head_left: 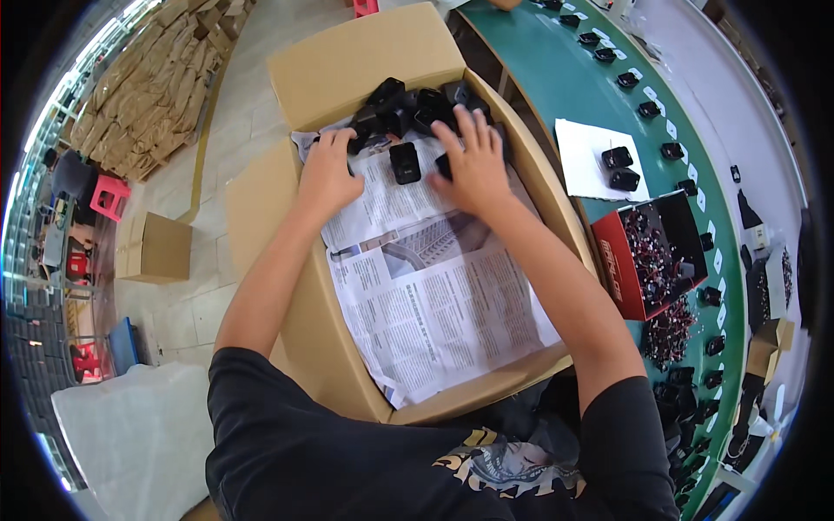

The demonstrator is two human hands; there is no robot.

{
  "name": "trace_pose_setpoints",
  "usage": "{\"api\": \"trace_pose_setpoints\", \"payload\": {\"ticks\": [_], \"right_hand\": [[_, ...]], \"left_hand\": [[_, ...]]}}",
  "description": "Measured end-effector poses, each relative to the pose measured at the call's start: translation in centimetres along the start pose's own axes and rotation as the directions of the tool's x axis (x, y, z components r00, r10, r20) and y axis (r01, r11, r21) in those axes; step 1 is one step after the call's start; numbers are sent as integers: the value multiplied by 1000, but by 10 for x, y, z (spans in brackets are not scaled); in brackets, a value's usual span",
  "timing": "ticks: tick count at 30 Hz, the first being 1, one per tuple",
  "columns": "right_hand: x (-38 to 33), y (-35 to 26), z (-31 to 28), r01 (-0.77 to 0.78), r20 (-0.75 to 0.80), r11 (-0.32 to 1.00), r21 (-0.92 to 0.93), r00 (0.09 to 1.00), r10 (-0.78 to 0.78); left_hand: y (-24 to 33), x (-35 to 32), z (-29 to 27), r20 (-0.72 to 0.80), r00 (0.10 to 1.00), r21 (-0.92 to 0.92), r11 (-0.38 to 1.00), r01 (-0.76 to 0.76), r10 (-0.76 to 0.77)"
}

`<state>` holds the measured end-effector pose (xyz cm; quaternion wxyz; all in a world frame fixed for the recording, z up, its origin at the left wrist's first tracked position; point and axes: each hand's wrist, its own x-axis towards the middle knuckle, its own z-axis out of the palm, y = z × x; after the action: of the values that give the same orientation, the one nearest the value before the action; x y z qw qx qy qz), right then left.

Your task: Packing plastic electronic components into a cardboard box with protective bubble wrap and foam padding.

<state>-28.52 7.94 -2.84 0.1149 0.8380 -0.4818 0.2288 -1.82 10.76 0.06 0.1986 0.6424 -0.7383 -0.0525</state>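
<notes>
A large cardboard box (365, 61) stands in front of me, its flaps folded out. Newspaper sheets (460, 304) line it, and a pile of black plastic housings (391, 108) lies at its far end. One black housing (405, 164) rests alone on the paper between my hands. At the box's left side, my left hand (328, 174) has its thumb apart from its fingers, whose tips are by the dark pieces. My right hand (476, 169) is spread over the right of the pile, slightly blurred. A dark piece (444, 166) shows partly beneath it.
Along the right runs a green table (530, 52) with black housings in a row. On it are a white sheet (599, 143) bearing two housings and a red box (621, 269) of small wired parts. To the left are a small carton (155, 247) and a pink stool (109, 197).
</notes>
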Motion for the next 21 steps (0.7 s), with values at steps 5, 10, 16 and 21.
{"api": "trace_pose_setpoints", "payload": {"ticks": [5, 10, 16, 21], "right_hand": [[27, 27, 2, -107, 62, 993, -51, 992, 110], [31, 35, 4, -4, 46, 995, 100, 999, -1], [64, 26, 11, -165, 160, 978, 129, 977, 143], [60, 39, 25, -73, -33, 987, 145, 996, 79]], "left_hand": [[34, 34, 2, -151, 977, 23, 989, -147, 148], [54, 37, 15, -221, 975, 339, 935, 106, -31], [26, 46, 28, -320, 946, 129, 987, 93, -48], [20, 53, 26, -124, 949, -368, 902, 228, -290]]}}
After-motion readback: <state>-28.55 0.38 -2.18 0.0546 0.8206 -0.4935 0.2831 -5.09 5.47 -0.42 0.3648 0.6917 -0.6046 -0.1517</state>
